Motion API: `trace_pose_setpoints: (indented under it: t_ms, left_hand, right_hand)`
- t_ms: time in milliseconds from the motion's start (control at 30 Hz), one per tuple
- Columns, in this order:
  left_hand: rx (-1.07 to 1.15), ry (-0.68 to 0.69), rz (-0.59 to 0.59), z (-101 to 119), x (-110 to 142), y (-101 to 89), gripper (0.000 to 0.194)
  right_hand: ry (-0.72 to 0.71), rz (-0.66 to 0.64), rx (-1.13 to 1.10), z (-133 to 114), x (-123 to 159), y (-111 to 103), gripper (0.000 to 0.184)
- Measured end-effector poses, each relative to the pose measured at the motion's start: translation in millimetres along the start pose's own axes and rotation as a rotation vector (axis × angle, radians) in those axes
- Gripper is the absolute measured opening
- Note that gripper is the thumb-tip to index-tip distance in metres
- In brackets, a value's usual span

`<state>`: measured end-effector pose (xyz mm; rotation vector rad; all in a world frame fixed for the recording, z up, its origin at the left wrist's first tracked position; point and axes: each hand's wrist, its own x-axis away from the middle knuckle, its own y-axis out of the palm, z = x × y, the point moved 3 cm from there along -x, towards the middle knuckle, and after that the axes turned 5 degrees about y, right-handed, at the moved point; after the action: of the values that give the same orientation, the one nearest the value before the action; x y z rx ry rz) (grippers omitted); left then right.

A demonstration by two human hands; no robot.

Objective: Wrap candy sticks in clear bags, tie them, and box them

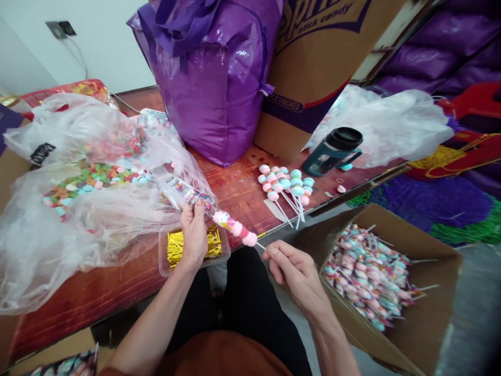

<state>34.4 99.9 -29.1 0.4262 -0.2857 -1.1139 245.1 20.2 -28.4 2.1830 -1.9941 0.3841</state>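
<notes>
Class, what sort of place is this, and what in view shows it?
Probably a candy-packing workshop: a carton printed "stick candy", unwrapped candy skewers on the table, and an open cardboard box heaped with wrapped skewers.

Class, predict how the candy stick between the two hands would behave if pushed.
The candy stick would probably push stiffly, since its white stick looks straight, though its thinness suggests it might bend. It is likely light: the right hand merely pinches it. Its bulging candies could catch on the printed clear wrapper.
</notes>
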Motion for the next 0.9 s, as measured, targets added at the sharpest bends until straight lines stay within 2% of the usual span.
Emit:
trace_pose_setpoints:
  t_ms: [267,500,767,900]
  left_hand:
    - [-0.005,-0.017,0.004,1,5,2.6,0.035]
    - [0.024,-0.082,0.059,1,7,4.9,0.04]
    - [0.074,-0.333,-0.119,5,19,12.4,0.038]
    - [0.139,-0.371,-0.114,5,20,13.9,0.035]
  right_hand:
    - [-0.02,0.007,0.077,-7,0,7,0.036]
    - [-0.167,0.142,0.229,-6,2,13,0.031]
    - [-0.301,0.219,0.295,-8,4,13,0.024]
    - [-0.361,0.2,0.321,-10,7,15,0.019]
